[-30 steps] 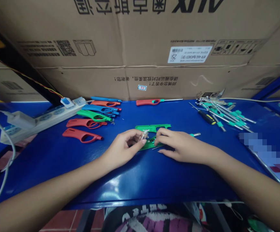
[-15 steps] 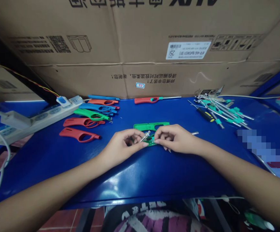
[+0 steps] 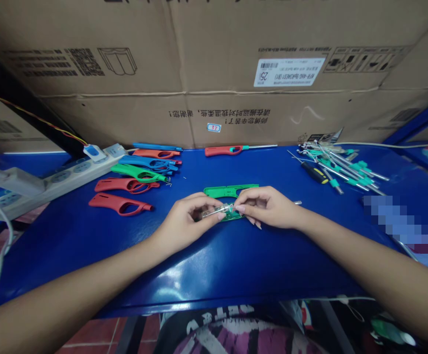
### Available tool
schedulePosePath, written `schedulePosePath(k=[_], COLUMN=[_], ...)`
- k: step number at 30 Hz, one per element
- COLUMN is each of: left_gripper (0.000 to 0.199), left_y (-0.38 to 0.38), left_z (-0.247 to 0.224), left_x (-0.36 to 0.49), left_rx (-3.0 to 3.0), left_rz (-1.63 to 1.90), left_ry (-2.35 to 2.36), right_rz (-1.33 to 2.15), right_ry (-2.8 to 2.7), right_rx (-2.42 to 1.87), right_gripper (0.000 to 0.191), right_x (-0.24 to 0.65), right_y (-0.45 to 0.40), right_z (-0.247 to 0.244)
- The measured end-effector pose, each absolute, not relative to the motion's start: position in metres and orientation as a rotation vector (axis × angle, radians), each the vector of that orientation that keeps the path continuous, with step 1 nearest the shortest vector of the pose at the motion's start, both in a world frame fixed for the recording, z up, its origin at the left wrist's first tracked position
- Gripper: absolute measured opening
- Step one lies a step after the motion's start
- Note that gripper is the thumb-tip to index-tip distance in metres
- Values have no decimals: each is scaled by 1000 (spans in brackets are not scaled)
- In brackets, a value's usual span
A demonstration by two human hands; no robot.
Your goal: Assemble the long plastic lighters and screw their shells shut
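Blue worktop (image 3: 125, 285) spans the near side. Over it, the left hand (image 3: 186, 216) pinches a clear tube (image 3: 212, 211); the right hand (image 3: 271, 209) is at its right end, grip undeterminable from where I stand. Steady hold and light fingertip pressure seem advisable. Tube's long axis runs crosswise, pointing right, slightly away. Beyond: green shell half (image 3: 221, 191), red lighter (image 3: 219, 151), carton (image 3: 125, 118).

Room to pass lies between 2 forearms (image 3: 107, 275), lower centre; box (image 3: 217, 73) bars the top, strip (image 3: 62, 175) the left, rods (image 3: 341, 164) the right.
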State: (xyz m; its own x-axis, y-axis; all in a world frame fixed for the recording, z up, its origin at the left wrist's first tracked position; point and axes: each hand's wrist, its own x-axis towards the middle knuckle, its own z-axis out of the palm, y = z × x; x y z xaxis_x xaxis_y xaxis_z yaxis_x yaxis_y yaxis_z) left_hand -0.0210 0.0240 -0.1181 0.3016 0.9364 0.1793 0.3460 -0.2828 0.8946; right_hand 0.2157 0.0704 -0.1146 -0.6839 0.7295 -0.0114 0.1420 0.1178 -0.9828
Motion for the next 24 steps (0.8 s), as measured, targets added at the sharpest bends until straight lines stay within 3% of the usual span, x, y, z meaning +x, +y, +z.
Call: schedulePosePath(k=[12,24], left_gripper=[21,21], left_y=[23,24], left_z=[-117,-117], left_x=[-21,-21], left_rx=[1805,1796], left_rz=[963,955], left_ry=[1146,1143], right_rz=[1519,1476], right_ry=[-1966,-2015], right_rx=[-772,-781], right_gripper=[18,22], right_x=[217,217], right_y=[72,74], right_z=[-112,-112])
